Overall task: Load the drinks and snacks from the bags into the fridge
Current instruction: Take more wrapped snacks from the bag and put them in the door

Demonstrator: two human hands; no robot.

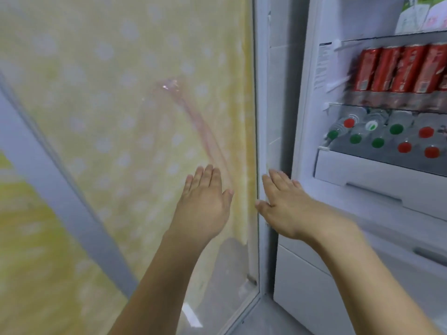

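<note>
Head view: left hand (pixel 203 204) and right hand (pixel 285 209) reach flat-fingered, grasping nothing, beside the fridge (pixel 302 93); red cans' (pixel 396 68) labels blur unreadably.

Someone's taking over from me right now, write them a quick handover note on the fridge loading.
Left hand: open, empty, fingers straight, held out in front of the yellow dotted curtain.
Right hand: open, empty, by the fridge's left edge.
Fridge is open. Red cans stand in a row on one shelf; bottles with red and green caps lie on the shelf below; cartons sit on the top shelf.
Done: those drinks are in.
Left: no bags in view, so check them for remaining items.
</note>
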